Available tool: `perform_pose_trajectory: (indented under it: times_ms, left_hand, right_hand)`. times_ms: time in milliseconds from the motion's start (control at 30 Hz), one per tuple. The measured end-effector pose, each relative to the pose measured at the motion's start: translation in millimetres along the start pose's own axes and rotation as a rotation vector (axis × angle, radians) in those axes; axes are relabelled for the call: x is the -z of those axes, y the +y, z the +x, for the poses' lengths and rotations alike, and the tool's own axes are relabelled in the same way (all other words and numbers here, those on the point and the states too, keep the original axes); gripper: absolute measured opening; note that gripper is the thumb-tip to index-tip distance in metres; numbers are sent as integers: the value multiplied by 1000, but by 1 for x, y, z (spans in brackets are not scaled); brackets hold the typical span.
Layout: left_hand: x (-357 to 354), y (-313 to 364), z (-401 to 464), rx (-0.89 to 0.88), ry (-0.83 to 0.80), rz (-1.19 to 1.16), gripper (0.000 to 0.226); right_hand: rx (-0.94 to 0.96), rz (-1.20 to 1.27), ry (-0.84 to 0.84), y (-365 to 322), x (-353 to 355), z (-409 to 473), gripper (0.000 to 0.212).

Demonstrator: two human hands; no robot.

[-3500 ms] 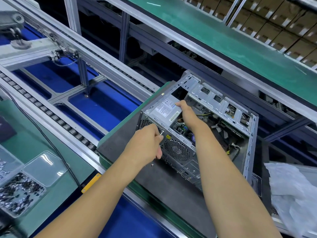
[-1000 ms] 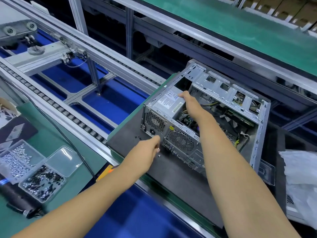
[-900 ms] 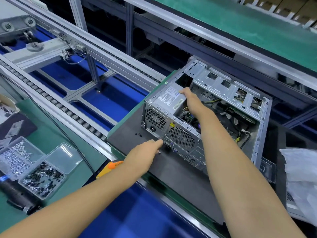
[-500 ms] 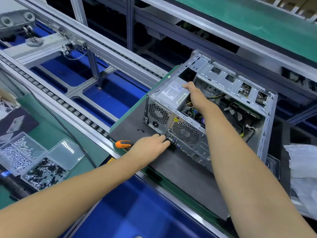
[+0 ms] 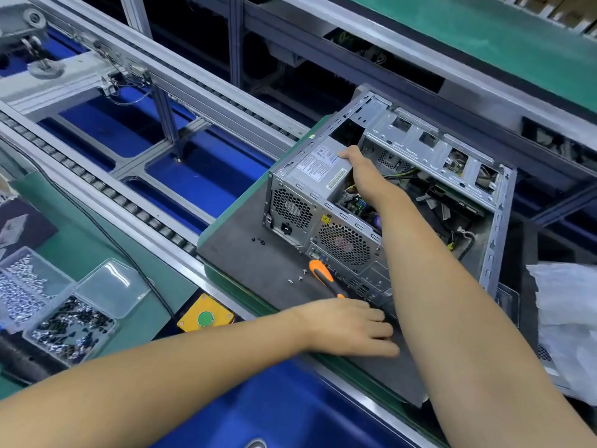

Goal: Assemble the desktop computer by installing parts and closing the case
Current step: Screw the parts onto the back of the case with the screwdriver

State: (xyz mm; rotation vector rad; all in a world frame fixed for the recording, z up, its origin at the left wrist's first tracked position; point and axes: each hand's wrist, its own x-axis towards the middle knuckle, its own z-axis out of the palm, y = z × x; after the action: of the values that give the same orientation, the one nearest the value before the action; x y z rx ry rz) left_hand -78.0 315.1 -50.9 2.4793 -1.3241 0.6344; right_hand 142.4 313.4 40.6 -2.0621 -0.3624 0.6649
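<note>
Where conveyor rails (image 5: 181, 82) run, grey pallet (image 5: 258, 263)

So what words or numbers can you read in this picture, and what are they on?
No text reads clearly enough to quote.
Power supply label: printed lines, too small and blurred.
Yellow warning sticker on the computer case: a triangle sign, no readable words.
Green mark on the case's top edge: too small.
Screwdriver handle: nothing readable.
Green button on its yellow box: no lettering visible.
</note>
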Motion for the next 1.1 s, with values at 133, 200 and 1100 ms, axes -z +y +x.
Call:
perform_pose_trajectory:
  times_ms: [133,200,1100]
  left_hand:
    - [-29,-8,27,43,138,-83,30]
    - [-36,-13,28,79,162,-108,41]
    - [57,-120,-106,344,606,283,48]
  right_hand:
    - [12,-23,-4,-1,1,-2,34]
    - [22,-30,-12,0,0,-1,35]
    - [-125,3,205,14,6,13,38]
